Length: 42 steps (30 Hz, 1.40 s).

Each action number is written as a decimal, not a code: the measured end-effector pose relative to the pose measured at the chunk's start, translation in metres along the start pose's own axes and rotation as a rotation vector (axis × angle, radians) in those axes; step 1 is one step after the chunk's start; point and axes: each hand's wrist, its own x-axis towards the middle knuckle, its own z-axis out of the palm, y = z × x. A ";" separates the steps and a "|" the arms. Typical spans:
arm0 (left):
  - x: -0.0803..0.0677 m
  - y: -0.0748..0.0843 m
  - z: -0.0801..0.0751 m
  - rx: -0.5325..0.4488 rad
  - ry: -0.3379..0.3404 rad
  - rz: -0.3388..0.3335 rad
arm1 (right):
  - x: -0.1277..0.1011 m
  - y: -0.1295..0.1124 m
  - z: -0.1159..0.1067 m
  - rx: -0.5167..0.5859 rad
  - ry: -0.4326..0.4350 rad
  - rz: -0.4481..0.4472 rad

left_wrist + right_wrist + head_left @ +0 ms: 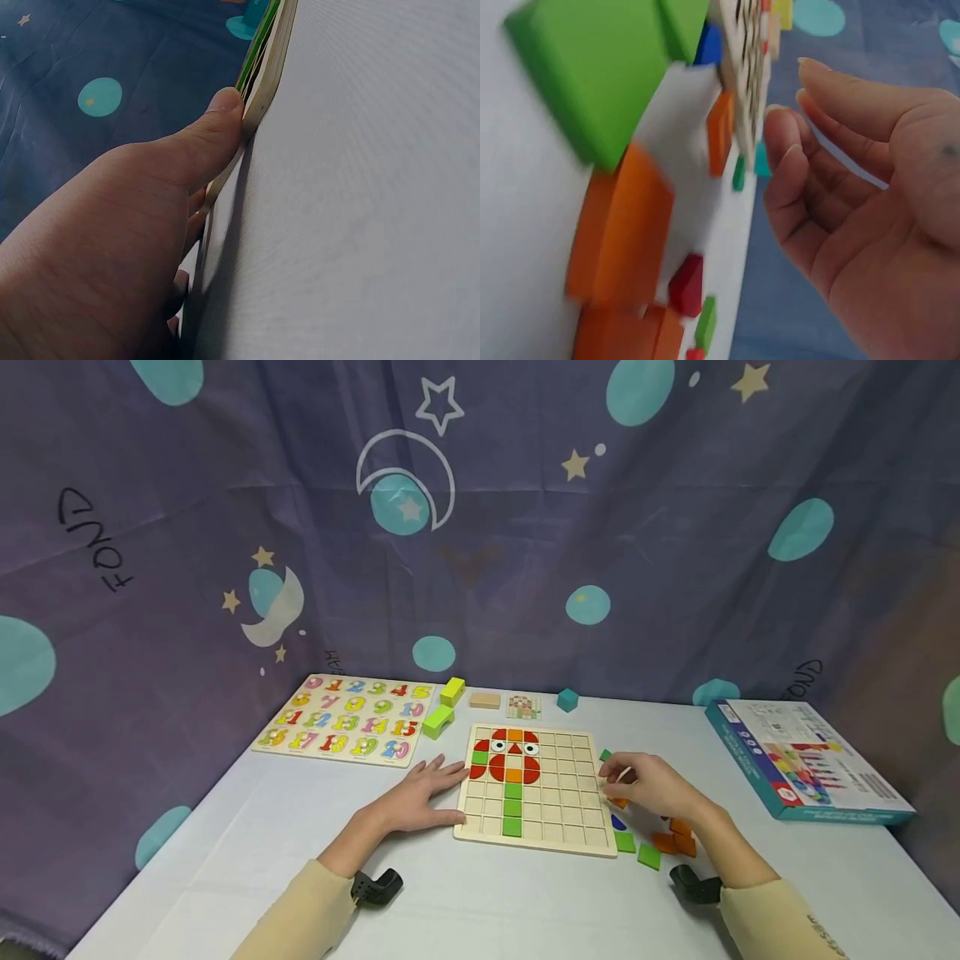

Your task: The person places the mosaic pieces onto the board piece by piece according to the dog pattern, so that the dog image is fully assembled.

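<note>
The board looks like pale matt wood, its tiles painted and smooth. The tablecloth and starry backdrop are soft matt cloth.

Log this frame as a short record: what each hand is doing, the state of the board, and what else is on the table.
left hand: lies flat on the white table, thumb against the left edge of the wooden grid puzzle board
right hand: fingers loosely curled over the loose tiles right of the board; no tile visibly held
board: red, orange and green tiles fill part of its left columns; other cells bare
loose tiles: orange, green, blue, right of the board
other items: wooden number puzzle, puzzle box, yellow-green blocks
</note>
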 end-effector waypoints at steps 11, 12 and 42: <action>0.000 0.000 0.000 -0.003 -0.001 0.004 | -0.004 0.017 -0.001 -0.055 -0.039 0.091; 0.001 0.000 0.000 -0.003 -0.001 0.002 | -0.003 0.017 -0.001 -0.060 -0.041 0.098; 0.001 0.001 -0.001 -0.017 -0.008 0.000 | 0.040 -0.039 0.031 -0.033 -0.080 -0.188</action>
